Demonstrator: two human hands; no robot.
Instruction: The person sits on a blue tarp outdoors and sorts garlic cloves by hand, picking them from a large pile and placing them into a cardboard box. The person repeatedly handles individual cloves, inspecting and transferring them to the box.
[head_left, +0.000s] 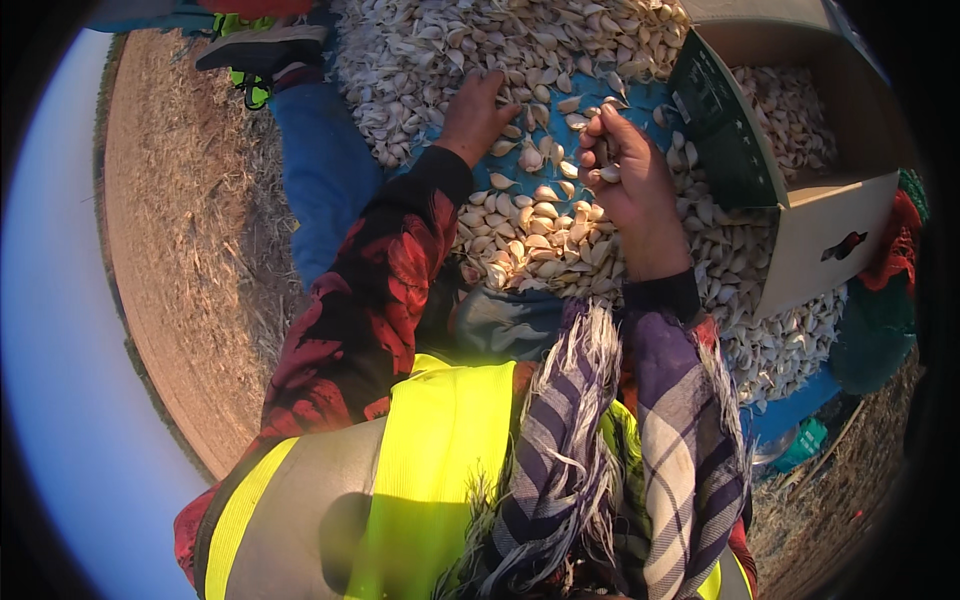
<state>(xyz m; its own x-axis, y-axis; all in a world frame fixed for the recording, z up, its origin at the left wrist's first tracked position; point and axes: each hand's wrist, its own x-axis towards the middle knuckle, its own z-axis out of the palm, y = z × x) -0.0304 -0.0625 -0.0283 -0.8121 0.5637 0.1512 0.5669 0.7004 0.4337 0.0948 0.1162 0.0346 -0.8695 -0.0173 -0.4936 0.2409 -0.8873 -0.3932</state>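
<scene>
My left hand (474, 114) reaches to the edge of a large heap of loose garlic cloves (420, 60). Its thumb and index finger are apart, with fingertips touching the cloves. My right hand (634, 169) is turned palm up, fingers curled around a few garlic cloves (609, 173); part of what it holds is hidden. Between my hands, scattered cloves and a small garlic bulb (531, 157) lie on a blue sheet (566, 96). Closer to my body, a smaller pile of cloves (544, 240) rests against my lap.
To the right, an open cardboard box (832, 225) contains cloves, with more cloves (787, 337) spread beside it. Red netting (892, 244) hangs behind the box. Another person's leg in blue trousers (322, 165) stretches along the left. Dry stubble ground (217, 187) lies beyond.
</scene>
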